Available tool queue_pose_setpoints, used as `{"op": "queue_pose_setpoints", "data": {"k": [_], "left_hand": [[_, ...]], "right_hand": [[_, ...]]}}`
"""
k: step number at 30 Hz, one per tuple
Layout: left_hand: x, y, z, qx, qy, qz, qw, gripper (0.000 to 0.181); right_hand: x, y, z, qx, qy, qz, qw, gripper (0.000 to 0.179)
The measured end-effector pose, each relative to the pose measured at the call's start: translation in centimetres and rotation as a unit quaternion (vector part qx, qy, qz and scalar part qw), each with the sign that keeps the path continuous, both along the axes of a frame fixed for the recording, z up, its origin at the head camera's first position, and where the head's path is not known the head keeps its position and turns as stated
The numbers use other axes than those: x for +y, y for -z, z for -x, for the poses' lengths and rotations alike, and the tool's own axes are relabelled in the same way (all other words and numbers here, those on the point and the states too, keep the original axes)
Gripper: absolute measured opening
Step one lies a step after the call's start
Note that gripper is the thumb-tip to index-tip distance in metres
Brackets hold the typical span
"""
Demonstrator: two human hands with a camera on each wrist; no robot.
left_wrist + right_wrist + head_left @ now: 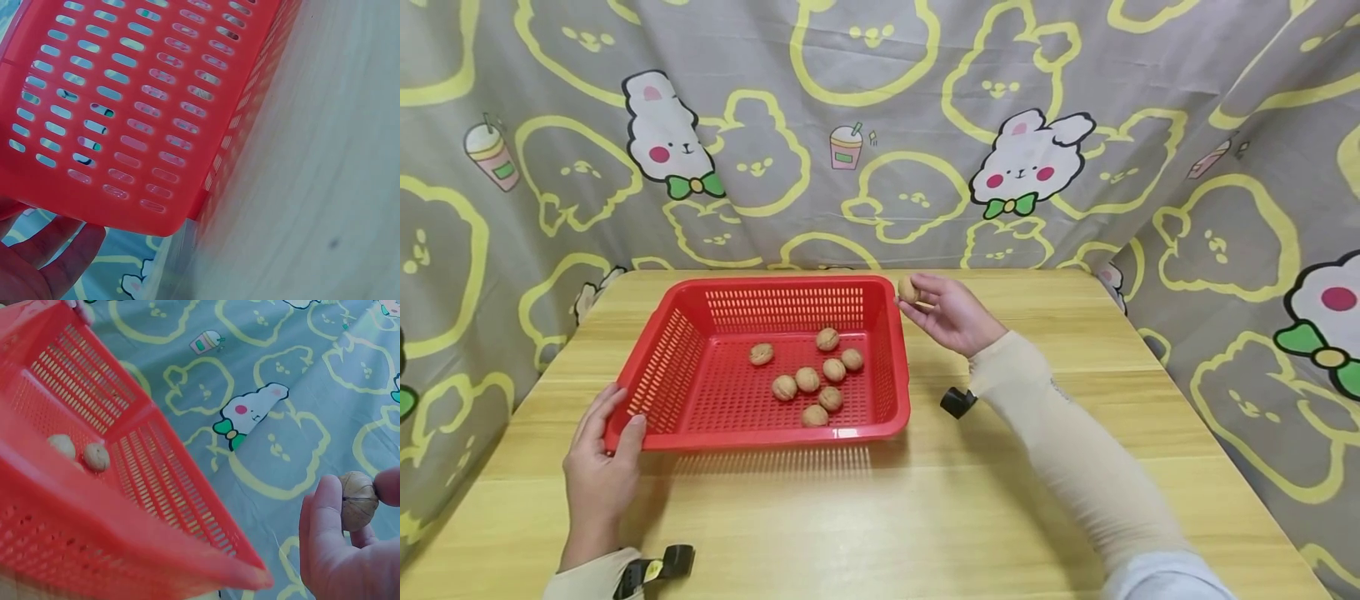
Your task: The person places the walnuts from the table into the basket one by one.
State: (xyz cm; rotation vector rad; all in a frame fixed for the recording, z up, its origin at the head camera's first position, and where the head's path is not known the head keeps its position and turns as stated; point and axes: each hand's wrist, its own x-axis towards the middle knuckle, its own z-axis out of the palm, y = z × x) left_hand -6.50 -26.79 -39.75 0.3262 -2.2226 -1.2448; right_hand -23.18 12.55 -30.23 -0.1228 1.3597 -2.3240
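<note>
A red perforated basket stands on a wooden table, with several walnuts lying inside it. My left hand holds the basket's near left corner, thumb on the rim; in the left wrist view the basket wall fills the frame above the fingers. My right hand is raised just right of the basket's far right corner and pinches one walnut between thumb and fingers. The right wrist view shows that walnut in the fingertips beside the basket.
A grey cloth with yellow rabbit outlines and cartoon bunnies hangs behind and at both sides of the table. A black wrist camera mount shows under my right forearm, another at my left wrist. Bare tabletop lies in front of the basket.
</note>
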Motion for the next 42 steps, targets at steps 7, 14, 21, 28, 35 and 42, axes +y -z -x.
{"op": "queue_pose_setpoints", "data": {"k": [7, 14, 21, 28, 35, 42], "left_hand": [[-0.1, 0.2, 0.1, -0.005, 0.0, -0.004, 1.0, 0.042], [-0.1, 0.2, 0.1, 0.002, -0.001, 0.001, 1.0, 0.042], [-0.2, 0.3, 0.1, 0.002, 0.0, -0.005, 1.0, 0.042], [-0.2, 0.4, 0.2, 0.003, -0.003, -0.002, 1.0, 0.042], [0.1, 0.1, 0.1, 0.007, -0.001, -0.005, 1.0, 0.042], [0.1, 0.0, 0.0, -0.011, -0.005, -0.005, 0.9999, 0.043]], "right_hand": [[-2.5, -0.3, 0.6, -0.038, 0.037, -0.01, 0.9985, 0.016], [-5.4, 0.4, 1.2, -0.054, 0.048, -0.024, 0.9971, 0.015], [-8.5, 1.1, 1.6, -0.062, 0.065, -0.013, 0.9958, 0.019], [-11.2, 2.0, 2.2, -0.057, 0.059, -0.035, 0.996, 0.014], [-12.5, 2.7, 2.0, -0.022, 0.016, -0.167, 0.9856, 0.029], [-12.6, 3.0, 1.8, 0.02, -0.079, -0.252, 0.9644, 0.021]]}}
